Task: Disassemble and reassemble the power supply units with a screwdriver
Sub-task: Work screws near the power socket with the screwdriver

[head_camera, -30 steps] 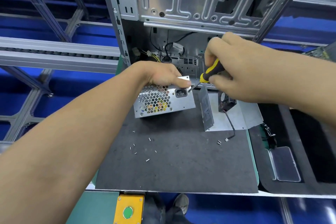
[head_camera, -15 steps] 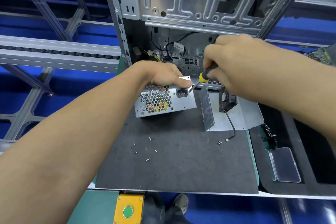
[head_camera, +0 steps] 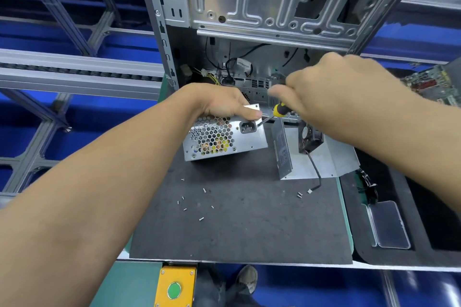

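Observation:
A silver power supply unit point(head_camera: 247, 142) with a honeycomb grille and a black socket stands on the dark mat point(head_camera: 239, 219). My left hand point(head_camera: 224, 103) grips its top edge, thumb lying along the upper right corner. My right hand point(head_camera: 331, 92) holds a yellow-and-black screwdriver point(head_camera: 278, 110); its tip meets the unit's upper right corner beside the socket. A removed metal cover point(head_camera: 321, 159) lies to the right with a small black fan point(head_camera: 310, 138) standing on it, its cable trailing onto the mat. Several loose screws point(head_camera: 193, 203) are scattered on the mat.
An open computer case point(head_camera: 262, 7) rises behind the work area. A clear plastic tray point(head_camera: 388, 224) sits in black foam at the right. A circuit board point(head_camera: 434, 85) lies at far right. A yellow box with a green button point(head_camera: 174, 286) is at the front edge.
My right hand has turned on the screwdriver, covering more of the handle. The tip stays at the unit's corner. My left hand has not moved.

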### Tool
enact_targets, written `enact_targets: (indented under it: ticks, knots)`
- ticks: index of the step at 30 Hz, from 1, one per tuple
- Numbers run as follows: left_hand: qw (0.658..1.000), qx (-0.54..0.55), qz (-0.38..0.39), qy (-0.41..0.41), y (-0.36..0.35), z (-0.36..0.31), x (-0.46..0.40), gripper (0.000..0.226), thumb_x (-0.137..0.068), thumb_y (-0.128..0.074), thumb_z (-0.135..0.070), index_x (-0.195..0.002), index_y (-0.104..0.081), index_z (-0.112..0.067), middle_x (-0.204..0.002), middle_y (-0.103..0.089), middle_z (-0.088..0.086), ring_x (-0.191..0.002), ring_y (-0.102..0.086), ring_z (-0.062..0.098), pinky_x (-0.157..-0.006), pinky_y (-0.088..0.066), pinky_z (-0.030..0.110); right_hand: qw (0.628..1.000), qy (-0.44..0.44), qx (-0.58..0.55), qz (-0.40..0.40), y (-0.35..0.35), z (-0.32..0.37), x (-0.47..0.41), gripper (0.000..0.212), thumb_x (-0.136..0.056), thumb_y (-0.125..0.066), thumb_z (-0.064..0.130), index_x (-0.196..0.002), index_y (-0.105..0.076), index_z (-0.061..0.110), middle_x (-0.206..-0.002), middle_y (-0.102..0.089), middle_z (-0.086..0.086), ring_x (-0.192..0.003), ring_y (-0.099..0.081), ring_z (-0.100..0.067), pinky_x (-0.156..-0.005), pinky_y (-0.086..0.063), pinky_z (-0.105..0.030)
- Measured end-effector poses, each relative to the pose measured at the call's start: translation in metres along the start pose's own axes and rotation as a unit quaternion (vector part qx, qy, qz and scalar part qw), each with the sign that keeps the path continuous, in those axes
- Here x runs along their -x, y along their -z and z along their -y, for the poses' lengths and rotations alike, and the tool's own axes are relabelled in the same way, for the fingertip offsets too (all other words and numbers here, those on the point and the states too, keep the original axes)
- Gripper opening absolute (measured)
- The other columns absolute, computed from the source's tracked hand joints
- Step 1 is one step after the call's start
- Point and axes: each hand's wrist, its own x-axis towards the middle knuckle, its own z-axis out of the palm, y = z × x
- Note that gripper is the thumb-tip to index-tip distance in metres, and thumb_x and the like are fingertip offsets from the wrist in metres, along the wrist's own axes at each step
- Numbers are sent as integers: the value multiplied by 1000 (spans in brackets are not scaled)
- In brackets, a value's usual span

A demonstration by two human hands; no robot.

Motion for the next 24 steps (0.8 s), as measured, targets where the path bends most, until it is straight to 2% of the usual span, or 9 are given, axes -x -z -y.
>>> enact_targets:
  ticks: [2, 4, 6, 9, 13, 16, 18, 22, 24]
  knots:
    - [1000, 0, 3, -4, 0, 0, 0, 47, -71, -62, -80, -62, -74, -35, -57, -47, -12, -64, -39, 16, -65, -33, 32, 996, 8, -89, 25, -2, -2, 3, 26, -96, -38, 56, -98, -44, 32, -79, -38, -2, -77, -46, -30, -66, -41, -39]
    - [1000, 16, 13, -10, -1, 0, 0, 45, -71, -63, -77, -65, -76, -35, -65, -49, -4, -68, -39, 19, -68, -33, 32, 982, 50, -179, 31, -5, -4, 5, 21, -94, -51, 40, -105, -43, 25, -100, -42, -1, -81, -50, -22, -76, -45, -40]
    - [999, 22, 18, -14, -2, 0, 1, 46, -72, -64, -77, -69, -77, -34, -70, -53, -2, -72, -41, 20, -73, -33, 34, 983, 75, -168, 5, -7, -6, 1, 14, -95, -55, 21, -108, -50, 22, -108, -40, -1, -84, -52, -22, -78, -44, -38]
    - [1000, 14, 15, -14, -1, -1, 1, 52, -68, -60, -77, -77, -79, -29, -72, -55, -3, -73, -43, 19, -73, -34, 34, 997, 50, -52, -24, -8, -5, -5, 16, -100, -50, 31, -102, -57, 17, -98, -49, -4, -93, -55, -33, -71, -37, -35]
    - [1000, -1, 5, -9, -1, -4, 2, 44, -70, -59, -74, -63, -74, -34, -61, -55, -12, -64, -45, 11, -69, -36, 31, 998, 23, 30, -48, -10, 2, 4, 37, -103, -34, 44, -84, -50, 16, -66, -31, -2, -57, -37, -25, -54, -29, -33]
    - [1000, -1, 7, -9, -1, -4, 4, 42, -74, -58, -72, -55, -70, -36, -55, -48, -14, -57, -40, 8, -64, -33, 30, 997, 44, -69, 10, -9, -2, 6, 33, -93, -39, 55, -96, -40, 22, -80, -43, -1, -72, -49, -30, -60, -42, -38]
    - [1000, 8, 13, -13, -1, -3, 4, 41, -73, -58, -73, -61, -74, -37, -62, -54, -11, -63, -43, 11, -67, -35, 31, 993, 79, -81, 24, -9, -8, 1, 21, -96, -50, 41, -98, -36, 25, -92, -44, 1, -84, -52, -32, -70, -47, -39]
    - [1000, 16, 12, -15, -2, -2, 2, 51, -71, -60, -75, -78, -79, -28, -75, -54, 0, -70, -43, 16, -70, -34, 32, 994, 105, -11, 31, -6, -10, -8, 13, -98, -52, 37, -95, -48, 25, -92, -49, -1, -89, -55, -33, -72, -47, -38]
    - [1000, 15, 9, -15, -2, -3, 1, 52, -70, -60, -75, -74, -77, -26, -72, -51, 0, -70, -41, 17, -68, -33, 32, 993, 109, -2, 35, -4, -8, -12, 20, -97, -50, 40, -100, -57, 22, -86, -47, -1, -92, -55, -33, -73, -44, -36]
